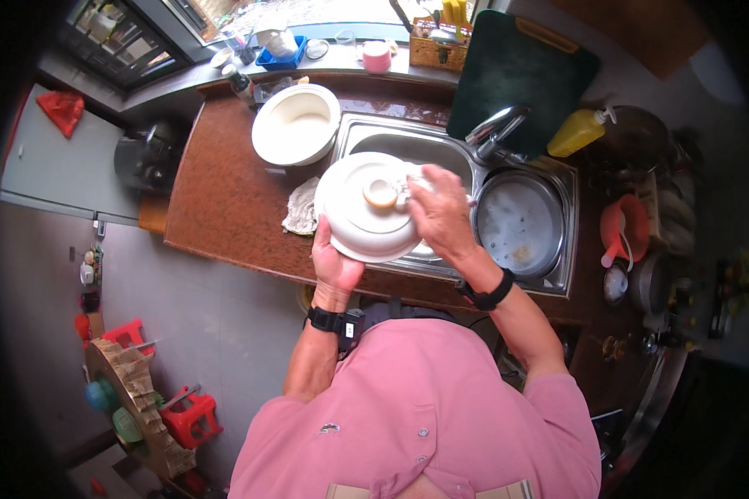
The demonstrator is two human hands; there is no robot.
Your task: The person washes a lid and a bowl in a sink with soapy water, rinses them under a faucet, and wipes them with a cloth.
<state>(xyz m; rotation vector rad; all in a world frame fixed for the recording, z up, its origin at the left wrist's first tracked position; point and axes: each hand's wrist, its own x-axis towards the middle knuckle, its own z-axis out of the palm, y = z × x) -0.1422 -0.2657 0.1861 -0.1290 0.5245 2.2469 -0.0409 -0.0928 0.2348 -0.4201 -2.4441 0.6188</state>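
Note:
A white lid with a round knob [363, 227] is held over the front left of the sink, knob side up. My left hand [337, 259] grips its near rim from below. Beside the knob, my right hand [440, 212] presses a whitish cloth [410, 181] against the lid; its fingers are slightly blurred. A white bowl [296, 125] stands on the counter at the sink's left corner. Just left of the lid lies a crumpled cloth [301, 209]. In the right basin sits a round metal pan [520, 218] holding cloudy, sudsy water.
Behind the sink are a chrome faucet [498, 131], a dark green cutting board [518, 75] and a yellow pump bottle [579, 132]. A red plastic dipper [624, 227] stands right of the sink. A dark bottle [240, 86] is near the bowl on the brown counter [225, 187].

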